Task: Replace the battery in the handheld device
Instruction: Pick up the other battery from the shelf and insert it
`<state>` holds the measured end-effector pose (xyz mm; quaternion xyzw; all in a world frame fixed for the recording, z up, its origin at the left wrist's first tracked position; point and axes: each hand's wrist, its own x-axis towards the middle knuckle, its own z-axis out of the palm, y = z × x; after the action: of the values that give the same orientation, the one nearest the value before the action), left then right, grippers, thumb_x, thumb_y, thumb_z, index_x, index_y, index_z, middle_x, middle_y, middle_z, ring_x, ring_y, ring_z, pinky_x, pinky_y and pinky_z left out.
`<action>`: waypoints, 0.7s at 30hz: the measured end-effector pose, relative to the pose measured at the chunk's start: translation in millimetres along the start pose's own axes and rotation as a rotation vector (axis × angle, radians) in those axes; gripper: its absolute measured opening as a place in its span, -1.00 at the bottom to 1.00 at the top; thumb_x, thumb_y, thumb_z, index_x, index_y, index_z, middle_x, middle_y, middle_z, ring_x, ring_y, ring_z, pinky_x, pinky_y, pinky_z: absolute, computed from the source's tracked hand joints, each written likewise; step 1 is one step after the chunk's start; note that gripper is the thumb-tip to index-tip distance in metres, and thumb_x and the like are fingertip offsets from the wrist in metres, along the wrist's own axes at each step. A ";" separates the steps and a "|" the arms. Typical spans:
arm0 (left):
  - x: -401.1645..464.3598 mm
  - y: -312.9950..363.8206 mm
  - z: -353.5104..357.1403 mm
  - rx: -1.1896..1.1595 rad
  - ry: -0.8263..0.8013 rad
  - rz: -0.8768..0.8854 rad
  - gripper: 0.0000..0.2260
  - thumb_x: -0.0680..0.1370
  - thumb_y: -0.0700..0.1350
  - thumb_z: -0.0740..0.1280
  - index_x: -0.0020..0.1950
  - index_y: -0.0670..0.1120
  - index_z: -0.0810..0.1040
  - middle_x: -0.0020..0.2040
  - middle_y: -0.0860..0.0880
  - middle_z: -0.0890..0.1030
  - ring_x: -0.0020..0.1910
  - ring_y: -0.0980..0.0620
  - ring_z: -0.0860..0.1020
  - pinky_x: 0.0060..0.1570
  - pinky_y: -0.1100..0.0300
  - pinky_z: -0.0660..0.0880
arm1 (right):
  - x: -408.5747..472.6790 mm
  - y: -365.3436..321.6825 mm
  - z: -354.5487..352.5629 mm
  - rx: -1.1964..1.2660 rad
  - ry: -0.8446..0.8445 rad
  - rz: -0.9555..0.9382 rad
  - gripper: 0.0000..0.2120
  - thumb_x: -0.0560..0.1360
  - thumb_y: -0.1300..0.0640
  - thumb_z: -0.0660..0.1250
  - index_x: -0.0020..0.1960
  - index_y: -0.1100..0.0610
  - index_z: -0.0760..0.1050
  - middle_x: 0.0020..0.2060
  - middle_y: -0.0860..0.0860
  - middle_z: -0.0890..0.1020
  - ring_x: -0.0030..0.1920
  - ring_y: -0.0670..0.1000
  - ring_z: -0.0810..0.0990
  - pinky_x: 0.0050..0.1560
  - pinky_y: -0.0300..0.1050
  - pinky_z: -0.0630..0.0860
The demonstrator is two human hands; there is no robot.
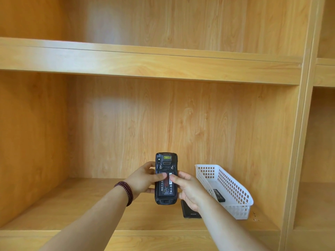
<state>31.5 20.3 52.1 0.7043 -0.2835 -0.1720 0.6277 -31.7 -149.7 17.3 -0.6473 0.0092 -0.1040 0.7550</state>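
Note:
I hold a black handheld device (166,160) upright over the shelf, its back facing me and the cover off. A black battery (166,189) with white print sits in the open compartment. My left hand (143,180) grips the device's left edge with the thumb resting on the battery's top. My right hand (188,189) holds the right edge, its thumb also pressed on the battery. A flat black cover (190,212) lies on the shelf just below my right hand. Another black battery (219,195) lies inside the white basket (233,189).
The wooden shelf board (90,205) stretches left of my arms. A higher shelf (145,60) runs across above. A vertical wooden divider (299,142) stands right of the basket. A dark bead bracelet (126,192) circles my left wrist.

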 end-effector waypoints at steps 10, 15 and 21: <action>1.4 -4.6 -0.8 -0.005 0.053 0.010 -0.75 0.53 -0.21 0.41 0.20 -0.12 0.51 0.05 -0.17 0.68 -0.02 -0.10 0.68 -0.08 -0.03 0.66 | -2.7 3.1 1.8 -0.031 0.012 0.000 -0.78 0.55 0.21 0.38 0.18 0.12 0.62 0.13 0.14 0.69 0.15 0.11 0.66 0.15 0.34 0.56; 2.7 -3.3 -3.9 -0.054 0.030 -0.015 -0.75 0.53 -0.22 0.40 0.19 -0.10 0.52 0.06 -0.16 0.68 -0.05 -0.07 0.68 -0.10 0.00 0.65 | 0.4 4.6 2.2 -0.032 0.010 0.007 -0.76 0.54 0.17 0.40 0.20 0.08 0.61 0.13 0.09 0.70 0.17 0.09 0.66 0.21 0.33 0.53; 5.3 -11.7 -9.8 -0.095 0.081 -0.063 -0.80 0.54 -0.23 0.39 0.15 -0.12 0.52 0.00 -0.11 0.71 -0.06 -0.09 0.68 -0.08 -0.04 0.63 | 3.2 -1.8 -3.7 -0.199 -0.050 0.104 -0.46 0.49 0.04 0.46 0.41 0.12 0.43 0.21 0.07 0.66 0.20 0.10 0.64 0.19 0.16 0.59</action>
<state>43.6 25.3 42.7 0.6886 -0.2273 -0.1762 0.6656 -29.4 -154.1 18.9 -0.7202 0.0341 -0.0469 0.6913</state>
